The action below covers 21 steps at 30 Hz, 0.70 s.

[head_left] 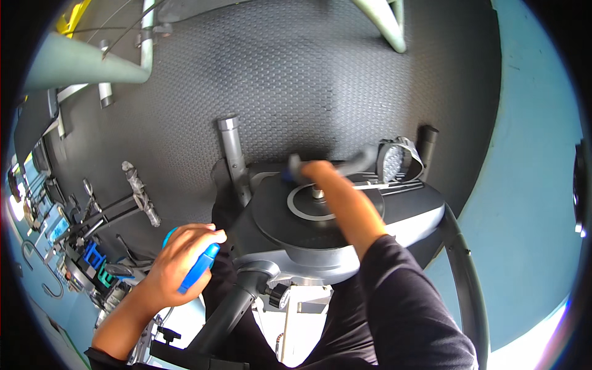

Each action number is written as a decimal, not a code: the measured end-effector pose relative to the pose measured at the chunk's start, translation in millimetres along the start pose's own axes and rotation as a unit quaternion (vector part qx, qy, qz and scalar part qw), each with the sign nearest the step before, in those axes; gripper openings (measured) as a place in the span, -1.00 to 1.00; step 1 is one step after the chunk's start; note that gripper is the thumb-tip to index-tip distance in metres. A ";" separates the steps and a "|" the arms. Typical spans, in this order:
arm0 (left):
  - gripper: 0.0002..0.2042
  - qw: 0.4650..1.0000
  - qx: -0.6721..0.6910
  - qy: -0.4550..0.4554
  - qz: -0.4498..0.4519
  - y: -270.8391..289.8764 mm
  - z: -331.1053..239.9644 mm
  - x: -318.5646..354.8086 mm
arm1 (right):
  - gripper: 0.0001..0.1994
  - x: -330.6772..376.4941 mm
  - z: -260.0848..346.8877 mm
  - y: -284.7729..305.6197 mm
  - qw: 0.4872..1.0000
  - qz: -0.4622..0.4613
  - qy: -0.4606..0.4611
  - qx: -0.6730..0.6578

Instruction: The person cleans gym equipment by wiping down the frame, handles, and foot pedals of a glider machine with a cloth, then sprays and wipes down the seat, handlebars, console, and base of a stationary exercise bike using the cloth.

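the left hand (176,265) is clenched round a blue bottle (198,266), fingers (197,237) curled over its top while its lower end pokes out below the palm, just left of the exercise bike's housing (345,240). the right hand (314,172) reaches over the round grey disc (296,213) toward the crank, touching something small and blue (287,177); blur hides it, so i cannot tell if those fingers grip or lie loose. a grey strapped pedal (398,159) sits just right of that hand, above the black studded floor (296,74).
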<state>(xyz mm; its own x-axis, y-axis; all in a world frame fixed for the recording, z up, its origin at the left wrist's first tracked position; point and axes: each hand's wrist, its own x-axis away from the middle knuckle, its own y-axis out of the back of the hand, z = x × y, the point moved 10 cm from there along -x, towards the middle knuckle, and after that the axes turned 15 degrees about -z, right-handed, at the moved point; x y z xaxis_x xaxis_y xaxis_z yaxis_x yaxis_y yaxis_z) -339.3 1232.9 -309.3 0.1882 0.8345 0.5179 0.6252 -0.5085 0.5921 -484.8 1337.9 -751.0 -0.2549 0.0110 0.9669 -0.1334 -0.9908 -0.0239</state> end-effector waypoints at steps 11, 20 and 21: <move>-0.47 0.995 0.013 -0.088 -0.044 6.3 -19.1 0.1 | -0.30 218.7 123.8 -17.4 0.974 0.027 0.222 0.036; -0.53 0.987 0.077 -0.134 -0.045 -6.3 -26.6 1.6 | -0.23 186.3 -173.8 62.6 0.981 -0.187 0.052 0.021; -0.53 0.989 0.072 -0.124 -0.040 -5.5 -20.9 6.7 | -0.16 193.6 -133.0 65.5 0.981 -0.178 0.001 0.080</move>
<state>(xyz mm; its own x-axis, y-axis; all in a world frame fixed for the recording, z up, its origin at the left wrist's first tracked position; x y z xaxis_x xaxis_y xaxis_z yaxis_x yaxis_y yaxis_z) -357.4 1236.8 -296.1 0.3027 0.9066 0.2941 0.7432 -0.4177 0.5226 -670.2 1293.1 -599.1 -0.2209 0.3604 0.9063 -0.0632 -0.9326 0.3554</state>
